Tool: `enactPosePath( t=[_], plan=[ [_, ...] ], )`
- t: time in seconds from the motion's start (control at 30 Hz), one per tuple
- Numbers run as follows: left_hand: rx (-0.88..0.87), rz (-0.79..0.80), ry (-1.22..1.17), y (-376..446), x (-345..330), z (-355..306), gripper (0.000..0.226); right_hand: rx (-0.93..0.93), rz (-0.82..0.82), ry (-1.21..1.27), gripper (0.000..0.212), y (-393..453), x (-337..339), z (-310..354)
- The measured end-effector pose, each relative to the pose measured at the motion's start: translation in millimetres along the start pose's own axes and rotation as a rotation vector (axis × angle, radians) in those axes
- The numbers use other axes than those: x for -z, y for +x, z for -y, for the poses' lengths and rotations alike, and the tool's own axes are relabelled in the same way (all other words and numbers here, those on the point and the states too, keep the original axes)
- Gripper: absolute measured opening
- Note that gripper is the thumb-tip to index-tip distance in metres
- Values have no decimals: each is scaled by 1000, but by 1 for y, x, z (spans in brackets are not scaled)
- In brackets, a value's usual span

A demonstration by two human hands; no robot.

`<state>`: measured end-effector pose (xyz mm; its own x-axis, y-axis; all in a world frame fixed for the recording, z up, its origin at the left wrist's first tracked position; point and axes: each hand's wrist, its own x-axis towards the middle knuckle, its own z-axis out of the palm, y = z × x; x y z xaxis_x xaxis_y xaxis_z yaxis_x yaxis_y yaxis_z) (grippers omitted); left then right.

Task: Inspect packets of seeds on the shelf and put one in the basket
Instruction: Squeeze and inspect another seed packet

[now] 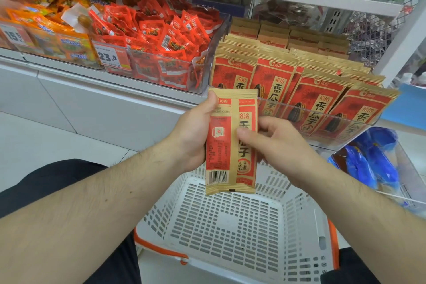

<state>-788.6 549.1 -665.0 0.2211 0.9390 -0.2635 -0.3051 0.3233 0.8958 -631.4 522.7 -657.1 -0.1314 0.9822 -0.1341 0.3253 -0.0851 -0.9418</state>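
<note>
Left hand (193, 131) grips the upright seed packet (231, 143) by its left edge, above the white basket (230, 226); the right hand (274, 143) pinches its right edge. Its red label reads 洽洽; shelf packets (306, 99) read 香瓜子.

Head camera looks forward and down, close over the basket (230, 226) and shelf (138, 90).

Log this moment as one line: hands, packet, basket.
left hand: grips seed packet | right hand: pinches its right edge | packet: upright, barcode side showing, over basket | basket: no packet in it
</note>
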Motion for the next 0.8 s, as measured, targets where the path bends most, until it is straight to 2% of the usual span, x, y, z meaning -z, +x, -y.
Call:
enactPosePath(
  t=[0.1, 0.2, 0.37, 0.57, 0.8],
  plan=[
    [46, 65, 22, -3, -1, 3, 55, 26, -103, 68, 38, 3, 3, 4],
    [57, 93, 38, -3, -2, 4, 52, 33, -125, 59, 47, 3, 5, 3],
    [76, 76, 30, -3, -1, 4, 54, 9, -87, 85, 47, 4, 7, 1],
    [80, -14, -51, 1, 1, -1, 60, -18, 75, -57, 49, 1, 7, 0],
    [93, -60, -79, 2, 3, -2, 59, 0, 71, -25, 48, 1, 5, 0]
  ],
)
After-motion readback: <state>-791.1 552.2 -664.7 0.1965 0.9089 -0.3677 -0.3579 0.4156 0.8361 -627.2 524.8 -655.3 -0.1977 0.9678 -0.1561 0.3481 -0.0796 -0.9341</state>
